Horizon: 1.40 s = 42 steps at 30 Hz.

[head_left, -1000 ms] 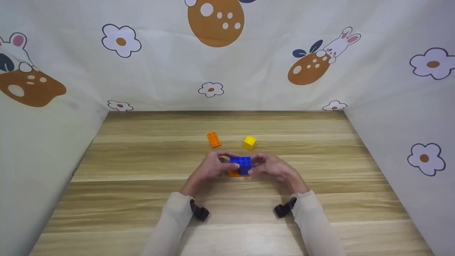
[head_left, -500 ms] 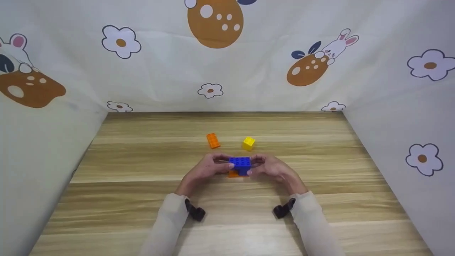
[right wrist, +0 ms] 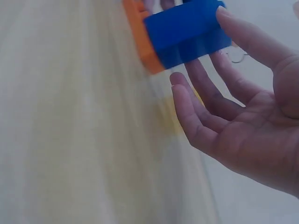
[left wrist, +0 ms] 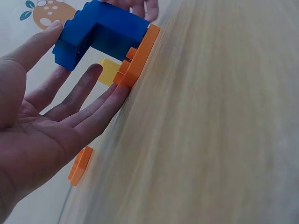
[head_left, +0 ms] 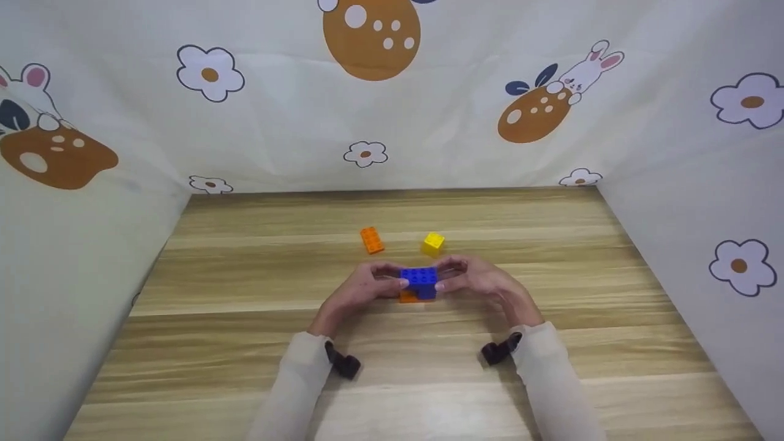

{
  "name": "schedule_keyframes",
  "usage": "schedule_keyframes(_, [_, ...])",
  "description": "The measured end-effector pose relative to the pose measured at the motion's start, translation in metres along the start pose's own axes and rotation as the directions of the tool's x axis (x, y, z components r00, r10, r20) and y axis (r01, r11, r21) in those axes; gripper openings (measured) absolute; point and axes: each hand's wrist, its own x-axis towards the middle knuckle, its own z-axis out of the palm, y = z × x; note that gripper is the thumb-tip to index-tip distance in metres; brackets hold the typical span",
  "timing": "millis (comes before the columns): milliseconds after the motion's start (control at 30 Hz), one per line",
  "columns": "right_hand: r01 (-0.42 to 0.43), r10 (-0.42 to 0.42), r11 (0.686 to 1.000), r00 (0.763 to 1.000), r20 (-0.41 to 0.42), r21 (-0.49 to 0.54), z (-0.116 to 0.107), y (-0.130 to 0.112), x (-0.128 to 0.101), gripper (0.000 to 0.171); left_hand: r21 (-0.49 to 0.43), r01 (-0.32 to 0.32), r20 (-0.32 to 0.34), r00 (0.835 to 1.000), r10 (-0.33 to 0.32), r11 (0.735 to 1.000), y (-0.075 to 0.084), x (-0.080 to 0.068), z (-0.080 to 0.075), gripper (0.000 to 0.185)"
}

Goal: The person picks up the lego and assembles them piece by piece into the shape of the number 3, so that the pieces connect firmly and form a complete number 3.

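A stack of toy building bricks stands on the table between both hands. Its base is a flat orange brick (left wrist: 140, 58), which carries a blue brick (left wrist: 119, 28). An upper blue brick (head_left: 419, 277) sits on top and overhangs to the left, with a gap beneath it. My left hand (head_left: 367, 283) pinches the overhanging end of the upper blue brick between thumb and forefinger; its lower fingers reach the orange base. On the opposite side, my right hand (head_left: 481, 278) pinches the blue bricks' right end, thumb in front and fingers behind.
Beyond the stack lie a loose orange brick (head_left: 372, 240) at the left and a yellow brick (head_left: 433, 244) at the right. A printed cloth (head_left: 275, 122) encloses the wood-grain table (head_left: 245, 367) at the back and sides.
My left thumb has slid from the stack's front to the upper blue brick's left end. The right thumb has risen along the right end. The head view has shifted slightly.
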Motion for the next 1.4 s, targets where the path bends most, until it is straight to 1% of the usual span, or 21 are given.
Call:
schedule_keyframes(67, [0.043,-0.043,0.999,0.999,0.02,-0.004,-0.005,-0.007,-0.003,0.046,0.012,0.006,-0.011,1.0,-0.006,1.0,0.001,-0.001,-0.001,0.051])
schedule_keyframes(100, [0.059,-0.059,0.998,0.998,0.017,0.0,-0.007,-0.011,-0.004,0.046,-0.005,0.008,-0.008,1.0,-0.008,1.0,0.001,-0.001,-0.001,0.05])
schedule_keyframes(200, [0.102,-0.103,0.995,0.994,-0.047,-0.015,-0.012,-0.021,-0.006,0.045,-0.066,0.01,0.012,1.0,-0.009,0.998,0.0,0.001,-0.001,0.051])
schedule_keyframes(267, [0.114,-0.114,0.993,0.987,-0.114,-0.009,-0.016,-0.027,-0.005,0.046,-0.098,0.012,0.026,1.0,-0.009,0.995,-0.001,0.001,0.0,0.053])
schedule_keyframes(300, [0.119,-0.118,0.993,0.981,-0.153,-0.005,-0.017,-0.029,-0.004,0.046,-0.112,0.013,0.031,0.999,-0.009,0.994,-0.002,0.002,0.001,0.053])
schedule_keyframes(367, [0.122,-0.118,0.992,0.968,-0.222,0.006,-0.02,-0.032,0.0,0.046,-0.094,0.014,0.024,1.0,-0.012,0.996,-0.002,0.001,0.002,0.053])
schedule_keyframes(500, [0.167,-0.133,0.983,0.935,-0.328,0.079,-0.023,-0.031,0.009,0.044,-0.077,0.016,0.021,1.0,-0.015,0.997,-0.002,0.0,0.002,0.053])
schedule_keyframes(600, [0.219,-0.142,0.961,0.917,-0.373,0.17,-0.022,-0.027,0.017,0.044,-0.073,0.026,0.02,1.0,-0.024,0.997,-0.002,0.0,0.002,0.054])
schedule_keyframes(700, [0.262,-0.15,0.938,0.895,-0.42,0.225,-0.019,-0.022,0.028,0.047,-0.081,0.034,0.007,0.999,-0.033,0.996,-0.001,0.0,0.001,0.054])
schedule_keyframes(767, [0.273,-0.143,0.932,0.882,-0.449,0.24,-0.017,-0.018,0.034,0.048,-0.089,0.038,0.004,0.999,-0.038,0.995,-0.001,0.0,0.001,0.055])
schedule_keyframes(833, [0.263,-0.112,0.927,0.874,-0.473,0.268,-0.015,-0.013,0.041,0.047,-0.098,0.048,0.012,0.999,-0.047,0.994,-0.001,-0.001,0.002,0.055])
schedule_keyframes(900, [0.236,-0.071,0.926,0.875,-0.479,0.293,-0.014,-0.008,0.046,0.047,-0.104,0.054,0.019,0.998,-0.052,0.993,-0.002,-0.001,0.002,0.055])
schedule_keyframes(967, [0.21,-0.04,0.924,0.884,-0.466,0.32,-0.013,-0.004,0.05,0.049,-0.106,0.057,0.015,0.998,-0.055,0.993,-0.003,-0.001,0.003,0.055])
schedule_keyframes(1100, [0.186,-0.023,0.919,0.906,-0.422,0.348,-0.011,0.002,0.056,0.052,-0.113,0.037,-0.001,0.999,-0.038,0.993,-0.004,0.0,0.003,0.055])
schedule_keyframes(1200, [0.164,-0.002,0.911,0.919,-0.394,0.378,-0.01,0.005,0.059,0.052,-0.127,0.037,0.01,0.999,-0.036,0.991,-0.005,0.001,0.004,0.057])
schedule_keyframes(1300, [0.127,0.027,0.916,0.927,-0.373,0.381,-0.007,0.008,0.061,0.055,-0.135,0.044,0.018,0.999,-0.042,0.99,-0.005,0.001,0.005,0.06])
schedule_keyframes(1400, [0.1,0.038,0.932,0.928,-0.37,0.348,-0.003,0.009,0.064,0.058,-0.119,0.048,0.016,0.999,-0.046,0.992,-0.005,0.001,0.004,0.061])
